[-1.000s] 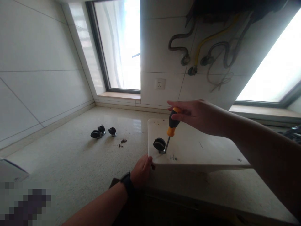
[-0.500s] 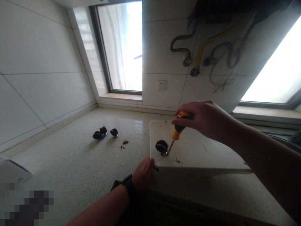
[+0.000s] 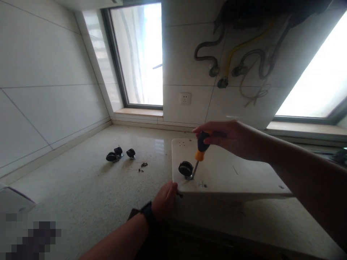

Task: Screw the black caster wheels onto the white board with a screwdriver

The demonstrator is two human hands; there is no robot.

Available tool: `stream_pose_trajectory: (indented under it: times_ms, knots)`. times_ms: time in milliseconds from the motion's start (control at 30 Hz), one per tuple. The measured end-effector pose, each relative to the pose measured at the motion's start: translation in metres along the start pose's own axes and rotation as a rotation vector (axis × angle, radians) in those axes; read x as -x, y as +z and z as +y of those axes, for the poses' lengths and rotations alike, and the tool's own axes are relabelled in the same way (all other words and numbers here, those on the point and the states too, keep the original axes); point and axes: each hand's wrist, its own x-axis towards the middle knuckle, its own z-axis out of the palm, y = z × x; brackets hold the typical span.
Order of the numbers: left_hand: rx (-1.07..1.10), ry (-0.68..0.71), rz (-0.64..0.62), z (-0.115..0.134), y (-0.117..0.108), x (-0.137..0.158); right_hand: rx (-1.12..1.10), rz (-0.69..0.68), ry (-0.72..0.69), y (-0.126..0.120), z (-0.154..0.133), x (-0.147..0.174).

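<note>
My right hand is closed around the black and yellow handle of a screwdriver. The shaft slants down to the mounting plate of a black caster wheel, which stands on a white panel. Whether the tip sits in a screw is too small to tell. At the panel's near left corner, my left hand grips the edge, and part of its fingers is hidden. A small dark piece shows beside the fingertips. Four small holes mark the far left corner of the panel.
Several loose casters lie on the speckled floor to the left, near a small pile of screws. A socket and hoses with valves are on the tiled wall. A white box-like object stands at far left.
My right hand has turned, with its fingers placed differently on the screwdriver's handle, which leans slightly further left. My left hand stays on the corner. The view has shifted slightly.
</note>
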Motion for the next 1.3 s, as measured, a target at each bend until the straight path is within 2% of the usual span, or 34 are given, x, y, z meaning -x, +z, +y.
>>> stream_pose_trajectory:
  times_ms: [133,267,333,500,600,767,867,1100,1200,1300]
  knots:
    - [0.01,0.007,-0.005,-0.001,0.0,-0.001,0.279,0.197,0.037,0.006,-0.004,-0.002]
    - [0.01,0.004,-0.008,0.002,-0.001,0.001,0.394,0.224,0.092,0.01,-0.003,0.0]
    - [0.007,0.003,-0.006,0.003,-0.001,0.001,0.349,0.185,0.085,0.01,0.001,0.003]
    - [0.034,0.001,0.001,0.002,0.0,0.001,-0.05,-0.028,0.001,0.005,0.012,0.008]
    - [0.016,-0.006,0.0,0.0,0.001,0.001,-0.025,0.037,0.08,0.005,0.011,0.006]
    - [0.019,0.003,-0.009,-0.001,0.0,0.0,0.322,0.285,0.183,0.015,-0.003,0.004]
    - [0.021,0.004,-0.015,0.001,-0.001,0.0,0.424,0.281,0.184,0.019,-0.006,0.005]
    - [0.022,0.004,-0.009,0.005,-0.001,0.001,-0.031,0.052,0.037,0.008,0.009,0.007]
    - [0.013,0.003,-0.009,0.005,-0.001,0.001,-0.036,0.087,0.06,0.008,0.007,0.007]
    - [0.005,0.004,-0.007,0.003,-0.001,0.001,0.113,0.225,0.133,0.015,-0.003,0.006]
